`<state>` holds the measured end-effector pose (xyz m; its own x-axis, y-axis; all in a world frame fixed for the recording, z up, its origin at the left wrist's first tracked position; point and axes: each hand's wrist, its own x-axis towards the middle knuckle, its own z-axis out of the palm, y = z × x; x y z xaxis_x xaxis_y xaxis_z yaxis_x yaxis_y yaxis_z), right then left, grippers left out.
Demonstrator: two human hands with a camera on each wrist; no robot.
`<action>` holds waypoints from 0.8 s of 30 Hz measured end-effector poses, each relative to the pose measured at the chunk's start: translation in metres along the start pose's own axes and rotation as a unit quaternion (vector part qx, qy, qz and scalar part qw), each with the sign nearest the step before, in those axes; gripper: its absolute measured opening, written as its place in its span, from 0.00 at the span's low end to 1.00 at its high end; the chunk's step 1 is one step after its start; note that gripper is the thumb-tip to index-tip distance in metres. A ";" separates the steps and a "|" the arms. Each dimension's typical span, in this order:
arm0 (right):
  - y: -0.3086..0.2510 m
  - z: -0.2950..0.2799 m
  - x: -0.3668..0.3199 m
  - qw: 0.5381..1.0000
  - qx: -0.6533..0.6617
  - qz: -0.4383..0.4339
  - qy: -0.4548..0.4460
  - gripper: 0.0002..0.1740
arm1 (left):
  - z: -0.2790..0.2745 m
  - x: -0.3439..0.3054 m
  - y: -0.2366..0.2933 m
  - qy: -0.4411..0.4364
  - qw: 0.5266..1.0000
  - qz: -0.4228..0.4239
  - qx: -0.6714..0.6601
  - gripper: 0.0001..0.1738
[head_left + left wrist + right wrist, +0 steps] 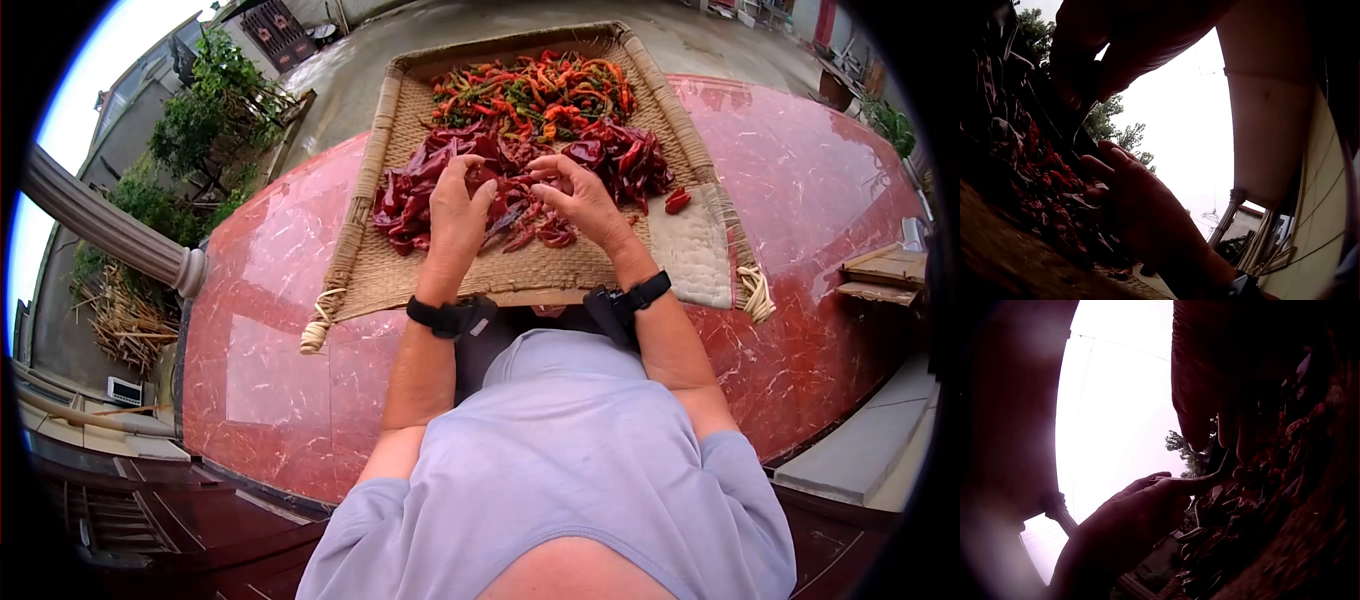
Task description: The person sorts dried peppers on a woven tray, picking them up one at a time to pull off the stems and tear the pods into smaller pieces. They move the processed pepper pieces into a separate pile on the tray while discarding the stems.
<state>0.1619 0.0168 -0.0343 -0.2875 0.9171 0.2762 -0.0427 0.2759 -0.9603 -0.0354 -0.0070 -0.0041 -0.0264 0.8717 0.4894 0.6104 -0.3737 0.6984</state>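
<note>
Over the dark red peppers (430,185), the left hand (460,215) and right hand (590,205) face each other a short distance apart, fingers bent. In the dim left wrist view, the left hand (1129,44) pinches a dark pepper (1079,134), and the right hand (1147,206) is below it with bent fingers. A long, thin pepper (1210,480) runs between the fingertips of the left hand (1129,519) and the right hand (1210,381) in the right wrist view. Shadow hides the exact finger contacts.
The peppers lie on a woven tray (375,170) with a raised rim. Orange and green peppers (540,90) fill its far part; one red piece (677,201) lies near a pale patch (690,250) at right. Red tiled floor (270,370) surrounds the tray; a column (110,215) stands left.
</note>
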 end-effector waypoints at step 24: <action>0.017 -0.017 0.005 0.958 -0.017 0.023 0.286 0.32 | 0.020 -0.005 -0.031 -0.201 0.957 -0.080 0.192 0.31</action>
<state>0.1763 0.0311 -0.0481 0.2839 0.9332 0.2205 -0.0091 0.2326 -0.9725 -0.0385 0.0063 -0.0385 0.1156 0.9884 0.0984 0.8717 -0.1485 0.4670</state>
